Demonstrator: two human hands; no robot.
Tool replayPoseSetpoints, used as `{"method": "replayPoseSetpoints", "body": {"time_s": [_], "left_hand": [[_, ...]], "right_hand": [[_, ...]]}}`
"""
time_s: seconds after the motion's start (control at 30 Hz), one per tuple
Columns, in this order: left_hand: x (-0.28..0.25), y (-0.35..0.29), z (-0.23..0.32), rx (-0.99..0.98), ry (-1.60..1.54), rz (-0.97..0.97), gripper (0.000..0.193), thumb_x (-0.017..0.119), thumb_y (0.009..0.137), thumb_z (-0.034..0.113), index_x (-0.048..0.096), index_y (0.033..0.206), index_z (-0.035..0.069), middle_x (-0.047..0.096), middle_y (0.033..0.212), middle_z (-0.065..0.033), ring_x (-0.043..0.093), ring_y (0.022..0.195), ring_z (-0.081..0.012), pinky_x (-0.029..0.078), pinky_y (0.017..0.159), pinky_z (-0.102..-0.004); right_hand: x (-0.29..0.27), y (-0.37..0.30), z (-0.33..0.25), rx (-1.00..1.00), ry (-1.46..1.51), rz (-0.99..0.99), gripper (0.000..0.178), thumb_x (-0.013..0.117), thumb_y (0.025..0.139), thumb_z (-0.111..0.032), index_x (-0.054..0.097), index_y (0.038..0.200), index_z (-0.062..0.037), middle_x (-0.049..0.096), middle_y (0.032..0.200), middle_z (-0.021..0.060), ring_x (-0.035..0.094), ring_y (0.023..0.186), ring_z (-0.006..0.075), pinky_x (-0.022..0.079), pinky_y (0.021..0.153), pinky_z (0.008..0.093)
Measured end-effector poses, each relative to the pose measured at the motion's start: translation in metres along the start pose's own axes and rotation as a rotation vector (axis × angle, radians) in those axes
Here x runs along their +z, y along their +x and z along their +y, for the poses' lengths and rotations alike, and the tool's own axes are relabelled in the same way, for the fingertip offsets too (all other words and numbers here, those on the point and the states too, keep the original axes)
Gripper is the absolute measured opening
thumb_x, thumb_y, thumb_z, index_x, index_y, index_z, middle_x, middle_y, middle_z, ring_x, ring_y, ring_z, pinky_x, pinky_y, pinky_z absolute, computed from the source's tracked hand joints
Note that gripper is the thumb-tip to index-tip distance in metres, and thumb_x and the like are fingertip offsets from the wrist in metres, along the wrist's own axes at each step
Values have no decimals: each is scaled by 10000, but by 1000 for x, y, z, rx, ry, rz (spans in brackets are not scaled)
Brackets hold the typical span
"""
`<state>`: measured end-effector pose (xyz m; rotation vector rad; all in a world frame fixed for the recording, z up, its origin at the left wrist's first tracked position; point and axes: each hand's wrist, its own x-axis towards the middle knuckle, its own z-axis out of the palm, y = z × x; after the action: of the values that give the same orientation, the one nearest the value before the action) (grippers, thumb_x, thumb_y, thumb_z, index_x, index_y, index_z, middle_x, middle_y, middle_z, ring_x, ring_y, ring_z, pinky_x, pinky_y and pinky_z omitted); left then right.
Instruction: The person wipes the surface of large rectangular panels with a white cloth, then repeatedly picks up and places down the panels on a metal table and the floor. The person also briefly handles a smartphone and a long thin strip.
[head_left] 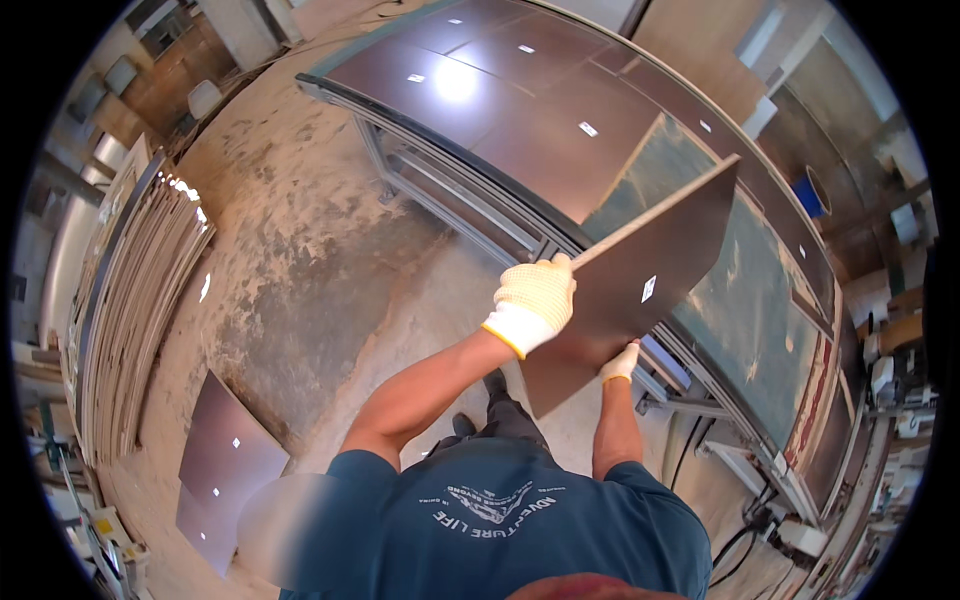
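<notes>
While clasping the brown panel (625, 275) at its upper edge with curled fingers of the left hand (535, 298), touching its lower edge with the right hand (621, 363), with finger closure there unclear, pointing its long axis out over the worktable (752, 335).

White lettering (488, 533) on the teal shirt (430, 560); label (649, 289) on the brown panel (605, 320) seems illegible.

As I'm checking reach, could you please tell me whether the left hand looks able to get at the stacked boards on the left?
Probably not as things stand: the left hand grips the raised brown panel, and a stretch of floor lies between that hand and the stacked boards.
</notes>
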<state>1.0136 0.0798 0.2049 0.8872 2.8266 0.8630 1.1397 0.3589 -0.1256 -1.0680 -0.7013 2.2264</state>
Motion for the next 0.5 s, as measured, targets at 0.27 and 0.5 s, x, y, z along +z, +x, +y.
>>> {"method": "replayPoseSetpoints", "body": {"time_s": [0.27,0.5], "left_hand": [[-107,-181,-71,104,190,376,252,646,771,217,548,927,45,608,682,-107,637,603,-294,483,534,-433],[-134,-375,-179,-127,227,766,308,643,815,321,557,989,81,558,728,-53,604,676,-246,463,593,-393]], "right_hand": [[200,-131,96,-1013,-2825,-658,278,574,909,-299,597,1157,-175,608,1187,-17,573,1118,114,456,914,277],[295,-256,243,-1984,-2783,-954,311,549,927,-308,596,1185,-141,608,1212,33,572,1150,174,458,948,329]]}}
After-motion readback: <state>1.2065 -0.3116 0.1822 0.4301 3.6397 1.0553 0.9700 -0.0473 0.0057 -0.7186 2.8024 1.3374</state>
